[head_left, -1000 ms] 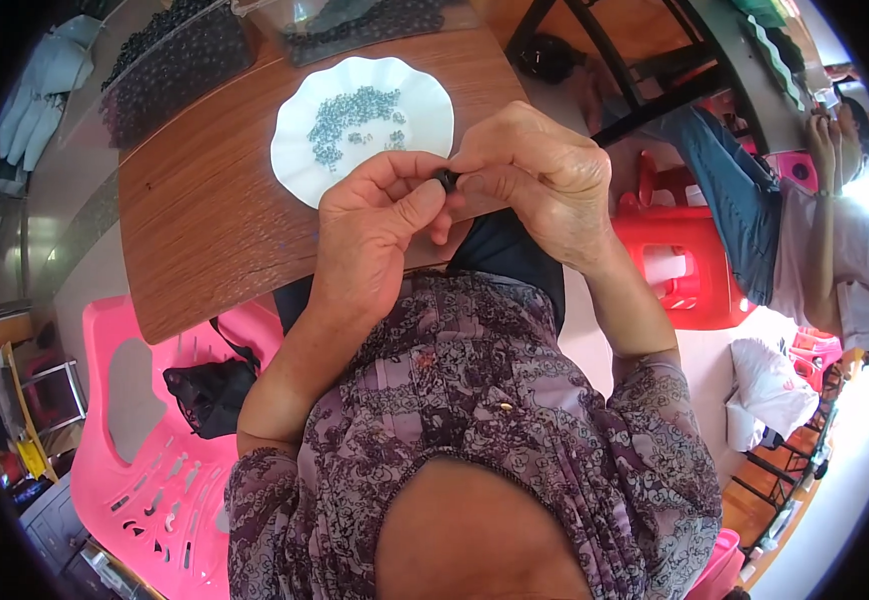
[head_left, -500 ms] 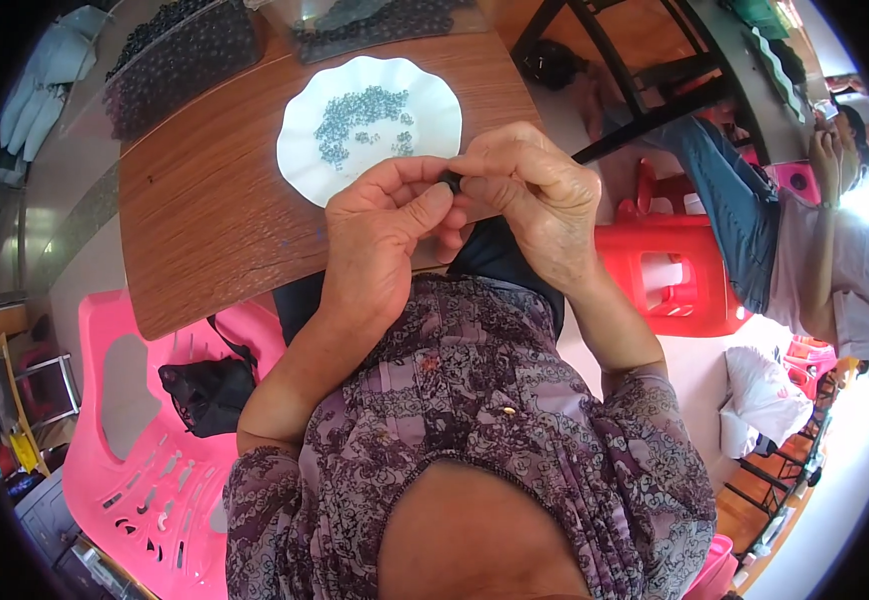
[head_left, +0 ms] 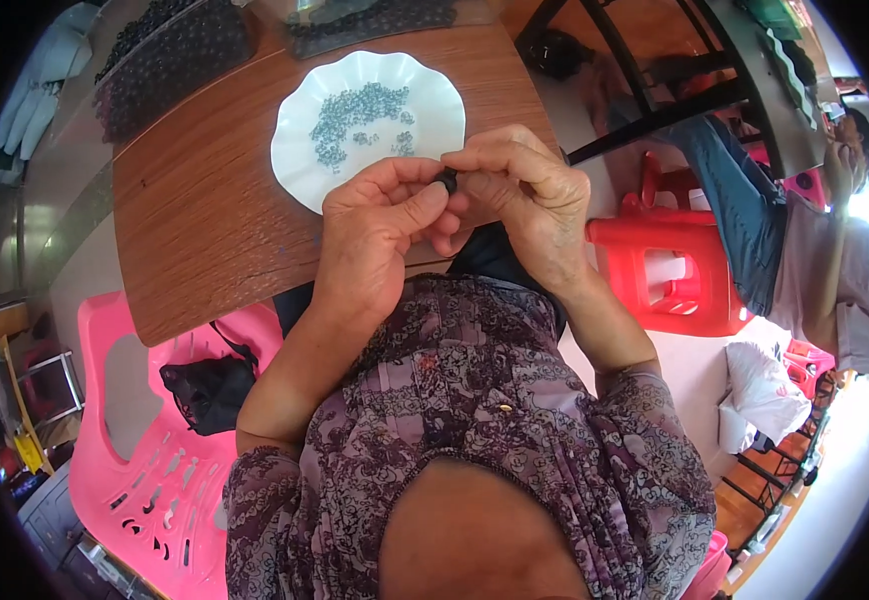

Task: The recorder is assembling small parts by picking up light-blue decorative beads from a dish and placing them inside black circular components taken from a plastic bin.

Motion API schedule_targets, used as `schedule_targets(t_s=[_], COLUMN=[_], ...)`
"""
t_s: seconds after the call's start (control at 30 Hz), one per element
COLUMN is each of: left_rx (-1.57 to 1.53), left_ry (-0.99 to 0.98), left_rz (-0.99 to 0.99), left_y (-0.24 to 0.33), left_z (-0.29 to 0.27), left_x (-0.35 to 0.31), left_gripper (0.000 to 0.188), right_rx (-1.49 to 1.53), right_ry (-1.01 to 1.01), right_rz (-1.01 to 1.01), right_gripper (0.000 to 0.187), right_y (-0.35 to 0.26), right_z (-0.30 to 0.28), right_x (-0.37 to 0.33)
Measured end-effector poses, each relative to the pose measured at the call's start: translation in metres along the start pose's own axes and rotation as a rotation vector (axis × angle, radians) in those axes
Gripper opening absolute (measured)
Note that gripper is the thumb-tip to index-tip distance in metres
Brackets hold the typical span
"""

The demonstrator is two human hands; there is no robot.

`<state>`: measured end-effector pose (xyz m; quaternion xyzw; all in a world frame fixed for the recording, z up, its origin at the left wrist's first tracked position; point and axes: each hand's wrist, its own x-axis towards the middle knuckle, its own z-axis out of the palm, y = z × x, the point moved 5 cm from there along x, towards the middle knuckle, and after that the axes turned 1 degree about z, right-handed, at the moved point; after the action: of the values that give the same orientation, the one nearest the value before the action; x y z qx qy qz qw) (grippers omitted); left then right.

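Observation:
A small dark round piece (head_left: 447,180) is pinched between the thumb and fingers of my left hand (head_left: 380,225), just past the near right rim of the plate. Against it, my right hand (head_left: 530,195) is closed in a pinch, thumb and forefinger together; whether a tiny part sits between them is too small to tell. Beyond my hands, a white wavy-edged plate (head_left: 300,170) rests on the brown wooden table (head_left: 205,220). Many small clear, bluish-grey pieces (head_left: 355,105) lie on it, in a curved heap and a few loose clusters.
Clear bins of dark round pieces (head_left: 175,75) stand at the table's far edge. To my left is a pink chair (head_left: 105,440) with a black bag (head_left: 210,390). On my right are a red stool (head_left: 670,275) and a seated person in jeans (head_left: 730,190).
My right hand has shifted slightly left, its fingertips closer over the dark piece. The left hand keeps its pinch. The view has moved a little.

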<state>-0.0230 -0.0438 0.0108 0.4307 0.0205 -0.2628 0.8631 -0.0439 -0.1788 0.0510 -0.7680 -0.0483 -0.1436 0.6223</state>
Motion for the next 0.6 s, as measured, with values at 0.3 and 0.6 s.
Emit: schedule_targets(t_s=[0.3,0.6], left_rx=[-0.007,0.002], left_ry=[0.014,0.055], left_rz=[-0.041,-0.062], left_y=[0.003,-0.001], left_z=[-0.005,-0.013], left_x=[0.011,0.022], left_gripper=[0.020,0.019], right_rx=[0.219,-0.133], right_ry=[-0.048,-0.016], right_rz=[0.143,-0.110], right_gripper=[0.024,0.035], right_y=[0.016,0.015], right_z=[0.004,0.010], right_x=[0.007,0.014])
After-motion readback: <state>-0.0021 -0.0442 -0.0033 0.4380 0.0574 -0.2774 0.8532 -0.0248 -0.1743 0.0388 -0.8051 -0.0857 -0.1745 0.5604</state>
